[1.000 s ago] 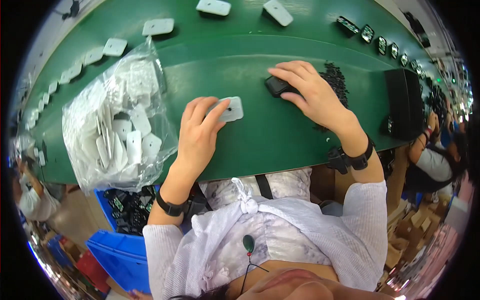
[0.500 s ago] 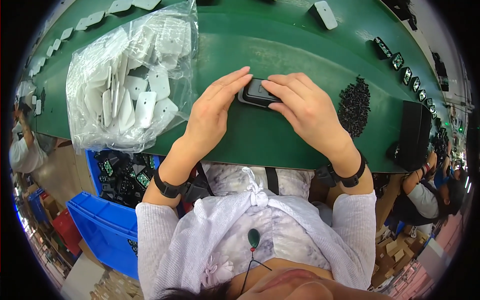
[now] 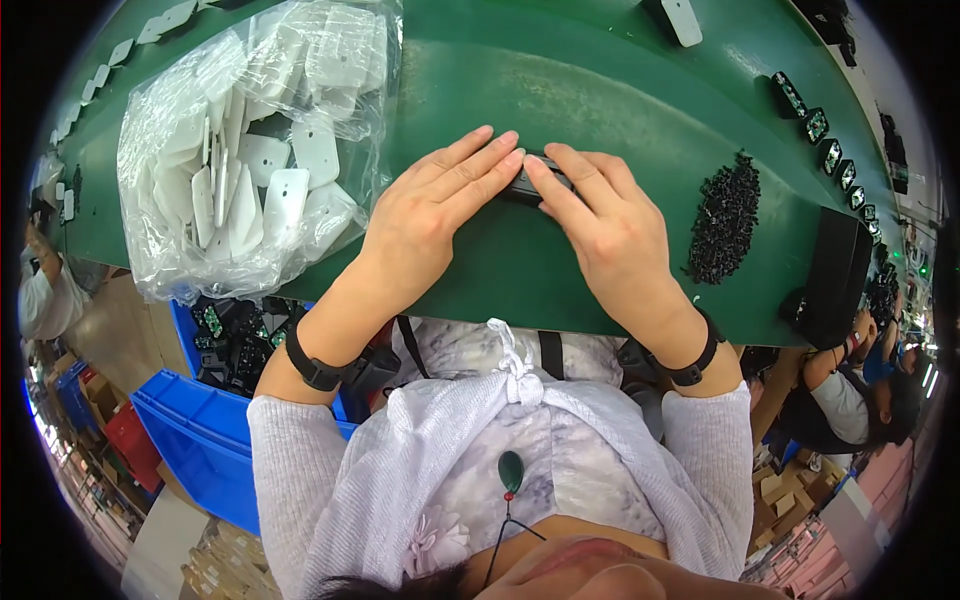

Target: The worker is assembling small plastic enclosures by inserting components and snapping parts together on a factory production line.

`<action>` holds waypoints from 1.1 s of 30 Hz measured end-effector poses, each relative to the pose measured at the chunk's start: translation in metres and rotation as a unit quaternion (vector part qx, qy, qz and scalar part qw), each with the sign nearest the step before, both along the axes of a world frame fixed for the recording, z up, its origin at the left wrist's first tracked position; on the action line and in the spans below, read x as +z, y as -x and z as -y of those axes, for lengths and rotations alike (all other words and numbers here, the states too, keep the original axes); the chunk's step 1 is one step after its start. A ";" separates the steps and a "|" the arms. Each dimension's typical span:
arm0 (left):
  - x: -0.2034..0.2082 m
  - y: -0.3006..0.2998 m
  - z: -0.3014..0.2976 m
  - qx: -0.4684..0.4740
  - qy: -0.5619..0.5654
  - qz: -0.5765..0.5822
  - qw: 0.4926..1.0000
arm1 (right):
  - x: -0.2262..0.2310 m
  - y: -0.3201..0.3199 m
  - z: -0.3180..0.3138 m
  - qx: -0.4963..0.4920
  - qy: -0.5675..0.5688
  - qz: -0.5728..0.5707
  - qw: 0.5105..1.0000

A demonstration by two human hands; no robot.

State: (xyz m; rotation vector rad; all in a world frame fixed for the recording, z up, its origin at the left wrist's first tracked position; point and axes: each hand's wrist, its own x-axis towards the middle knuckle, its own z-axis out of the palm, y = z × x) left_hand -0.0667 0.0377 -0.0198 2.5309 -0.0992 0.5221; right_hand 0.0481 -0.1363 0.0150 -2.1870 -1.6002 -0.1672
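Observation:
A small black rectangular case (image 3: 520, 192) lies on the green table in front of me, mostly covered by my fingers. My left hand (image 3: 420, 220) reaches over its left side with long, nearly straight fingers, the tips pressing at its top edge. On the other side, my right hand (image 3: 612, 225) bends its fingers over the case's right end and top. Both hands hold the case between them. The left thumb is hidden, and so is most of the case's upper face.
A clear plastic bag of white plates (image 3: 287, 200) lies at left. Small black parts (image 3: 725, 220) are heaped at right, near a black box (image 3: 838, 265). Cases with green boards (image 3: 817, 125) line the far right. Blue bins (image 3: 190, 430) stand below the table's left edge.
My left hand has moved right onto the case, and my fingers now cover more of it. My right fingers have shifted over its top. The view has shifted slightly.

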 end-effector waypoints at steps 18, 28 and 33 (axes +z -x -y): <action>0.017 0.002 0.025 0.094 0.515 -0.148 0.839 | 0.001 -0.006 0.000 0.025 -0.178 -0.565 0.805; 0.040 0.019 0.017 0.116 0.384 0.011 0.916 | 0.030 -0.037 0.023 -0.075 -0.209 -0.301 0.927; 0.035 0.040 -0.052 0.315 -0.044 0.021 0.948 | 0.038 -0.124 0.078 -0.219 -0.233 -0.139 0.937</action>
